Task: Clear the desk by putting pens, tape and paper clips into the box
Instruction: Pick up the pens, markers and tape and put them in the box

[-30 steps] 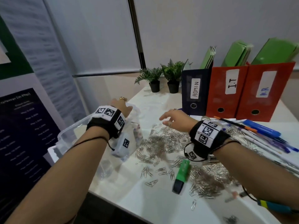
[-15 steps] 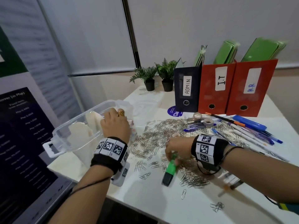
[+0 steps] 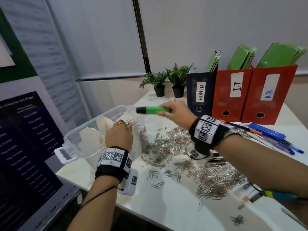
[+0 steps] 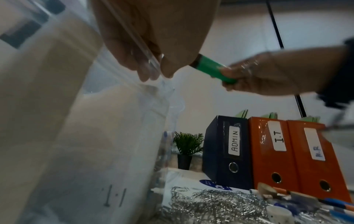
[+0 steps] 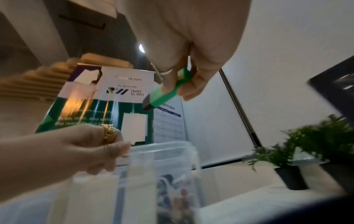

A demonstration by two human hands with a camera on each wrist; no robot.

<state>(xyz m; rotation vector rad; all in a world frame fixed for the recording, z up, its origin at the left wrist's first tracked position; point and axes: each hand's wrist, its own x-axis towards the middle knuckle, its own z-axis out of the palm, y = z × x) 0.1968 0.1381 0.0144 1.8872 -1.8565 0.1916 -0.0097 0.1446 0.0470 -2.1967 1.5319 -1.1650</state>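
Observation:
My right hand (image 3: 173,110) pinches a green highlighter (image 3: 152,110) with a black cap and holds it level above the far corner of the clear plastic box (image 3: 78,144). The same highlighter (image 5: 168,89) points cap-first down toward the box (image 5: 164,153) in the right wrist view. My left hand (image 3: 119,134) grips the box's near rim, its fingers (image 4: 134,60) curled over the clear edge (image 4: 134,37). A wide heap of silver paper clips (image 3: 183,154) covers the white desk (image 3: 166,205). Pens (image 3: 266,132) lie at the right.
Two small potted plants (image 3: 166,82) and three binders (image 3: 236,94) marked ADMIN, I.T and H.R stand along the desk's back. A printed banner (image 3: 28,130) stands left of the desk. Tape rolls (image 4: 277,213) lie among the pens. More items lie by my right forearm (image 3: 250,195).
My right hand took the green highlighter off the desk among the clips and lifted it left and up over the box. My left hand stayed gripping the box rim.

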